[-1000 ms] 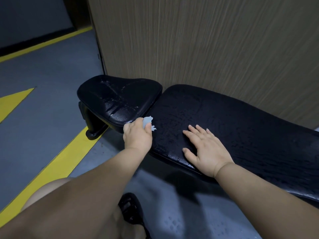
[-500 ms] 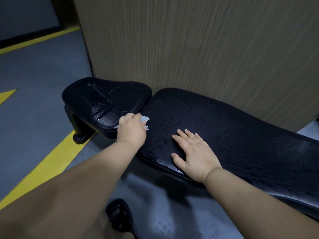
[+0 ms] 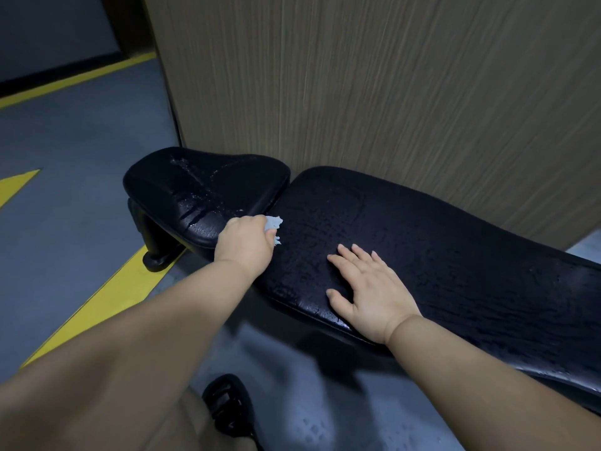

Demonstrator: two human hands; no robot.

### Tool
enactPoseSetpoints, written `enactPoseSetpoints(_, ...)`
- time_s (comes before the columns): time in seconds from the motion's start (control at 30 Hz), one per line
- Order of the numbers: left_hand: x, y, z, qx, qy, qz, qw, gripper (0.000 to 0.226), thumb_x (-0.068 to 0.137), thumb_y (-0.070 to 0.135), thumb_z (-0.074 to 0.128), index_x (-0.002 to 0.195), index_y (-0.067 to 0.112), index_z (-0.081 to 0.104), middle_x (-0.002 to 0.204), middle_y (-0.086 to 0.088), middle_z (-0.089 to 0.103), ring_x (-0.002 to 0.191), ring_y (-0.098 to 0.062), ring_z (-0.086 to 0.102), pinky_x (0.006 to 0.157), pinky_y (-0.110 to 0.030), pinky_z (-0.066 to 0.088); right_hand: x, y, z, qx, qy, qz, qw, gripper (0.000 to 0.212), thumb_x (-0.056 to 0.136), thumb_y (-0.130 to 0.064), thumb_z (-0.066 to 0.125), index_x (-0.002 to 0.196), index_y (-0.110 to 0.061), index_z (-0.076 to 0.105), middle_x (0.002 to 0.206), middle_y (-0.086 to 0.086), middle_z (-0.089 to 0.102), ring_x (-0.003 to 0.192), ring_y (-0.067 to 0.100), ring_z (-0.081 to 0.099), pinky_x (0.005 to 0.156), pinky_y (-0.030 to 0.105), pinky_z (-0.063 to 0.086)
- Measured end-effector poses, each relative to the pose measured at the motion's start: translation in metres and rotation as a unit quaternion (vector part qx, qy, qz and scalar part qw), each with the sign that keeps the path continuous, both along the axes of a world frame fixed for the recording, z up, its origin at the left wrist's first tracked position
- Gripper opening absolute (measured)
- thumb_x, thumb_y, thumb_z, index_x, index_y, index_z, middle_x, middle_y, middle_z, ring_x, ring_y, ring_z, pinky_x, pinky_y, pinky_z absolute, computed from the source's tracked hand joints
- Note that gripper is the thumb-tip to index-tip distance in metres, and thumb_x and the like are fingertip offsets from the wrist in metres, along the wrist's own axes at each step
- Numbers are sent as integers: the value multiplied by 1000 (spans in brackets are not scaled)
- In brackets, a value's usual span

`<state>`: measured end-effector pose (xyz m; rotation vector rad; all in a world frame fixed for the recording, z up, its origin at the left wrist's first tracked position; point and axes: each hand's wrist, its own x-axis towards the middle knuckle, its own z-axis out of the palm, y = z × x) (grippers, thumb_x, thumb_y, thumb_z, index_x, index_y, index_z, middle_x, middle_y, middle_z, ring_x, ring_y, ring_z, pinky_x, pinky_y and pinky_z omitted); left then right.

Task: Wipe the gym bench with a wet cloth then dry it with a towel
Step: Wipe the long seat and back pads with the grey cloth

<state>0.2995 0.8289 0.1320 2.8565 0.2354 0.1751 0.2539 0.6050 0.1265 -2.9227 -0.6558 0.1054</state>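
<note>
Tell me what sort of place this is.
Probably a gym or workout room: a black padded bench with a separate seat pad, a grey floor with yellow stripes, and a wood-grain wall panel behind.

No legible text, seemingly, anywhere.

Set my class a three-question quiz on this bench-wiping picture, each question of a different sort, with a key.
1. True or false: the right hand lies flat, fingers straight, on the long bench pad.
2. What does the left hand grip? A a pale cloth; B a spray bottle; C a brush.
3. Fill in: the floor stripe is coloured ____.
Key: 1 true; 2 A; 3 yellow.
</note>
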Motion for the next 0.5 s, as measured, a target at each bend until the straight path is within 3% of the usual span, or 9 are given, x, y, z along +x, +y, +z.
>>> enactPoseSetpoints(0.27,10,-6,-2,16,-16,10,1000,32,103,31,37,120,13,58,108,-8,63,107,-27,50,75,-30,32,11,7,7,-32,11,9,999,88,74,-68,2,152,-30,16,161,-4,10,148,15,2,119,35,-3)
enactPoseSetpoints(0.4,21,-8,1,6,-13,21,1000,28,102,27,40,115,13,60,103,-8,64,102,-26,52,72,-30,31,34,17,7,-33,29,6,999,74,90,-68,23,153,-32,12,161,-4,4,148,15,-4,120,38,-4)
enactPoseSetpoints(0.5,29,-7,3,-6,-5,35,999,25,100,26,44,115,13,60,102,-7,64,99,-28,56,71,-31,34,40,20,3,-20,31,0,999,73,90,-68,25,153,-35,10,161,-7,0,148,12,-8,120,38,-6)
